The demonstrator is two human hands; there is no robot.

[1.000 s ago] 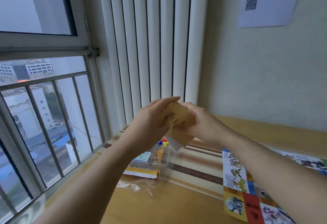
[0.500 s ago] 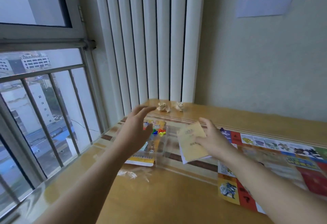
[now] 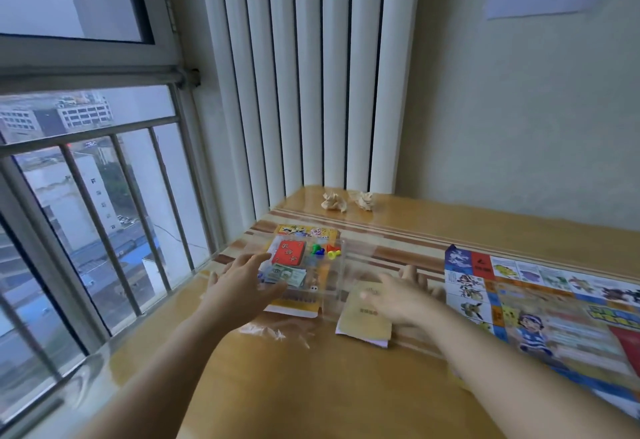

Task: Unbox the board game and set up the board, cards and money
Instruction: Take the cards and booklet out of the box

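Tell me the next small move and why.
Probably grip the red cards with the left hand and lift them from the clear tray. The board already lies unfolded, but cards, money and pawns sit in the tray, and the open left hand is at its edge.

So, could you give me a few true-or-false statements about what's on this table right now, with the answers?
1. The game board lies unfolded on the table, on the person's right. True.
2. The right hand holds the red card deck. False: the deck sits in the clear tray, near the left hand.
3. Two crumpled paper balls lie at the table's far edge, by the white ribbed panel. True.
4. Both hands hold the tan booklet up in the air. False: it lies on the table, with the right hand over it.
5. The coloured pawns stand on the board. False: they are in the tray.
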